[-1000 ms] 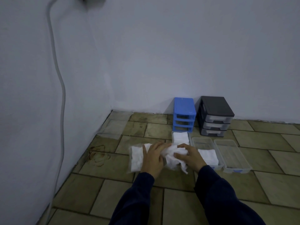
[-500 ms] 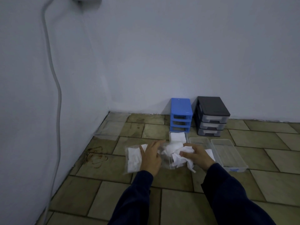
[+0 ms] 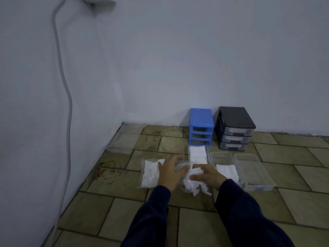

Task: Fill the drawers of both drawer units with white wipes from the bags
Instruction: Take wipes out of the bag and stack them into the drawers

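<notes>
A clear plastic bag of white wipes point(image 3: 150, 173) lies on the tiled floor. My left hand point(image 3: 170, 172) rests on the bag with fingers spread. My right hand point(image 3: 207, 176) grips a crumpled bunch of white wipes point(image 3: 193, 184) at the bag's right end. Behind them, a clear drawer point(image 3: 198, 154) packed with folded wipes lies before the blue drawer unit point(image 3: 201, 125). A second clear drawer point(image 3: 221, 158) holds wipes in its near part. A third clear drawer point(image 3: 252, 172) holds none. The black drawer unit point(image 3: 235, 128) stands by the wall.
The corner of two pale walls closes off the left and back. A grey cable point(image 3: 61, 77) hangs down the left wall. An empty clear plastic bag point(image 3: 124, 141) lies flat near the corner. Bare floor tiles spread to the right and in front.
My right hand has drawn the bunch of wipes lower and nearer to me, out of the bag's end. My left hand stays on the bag.
</notes>
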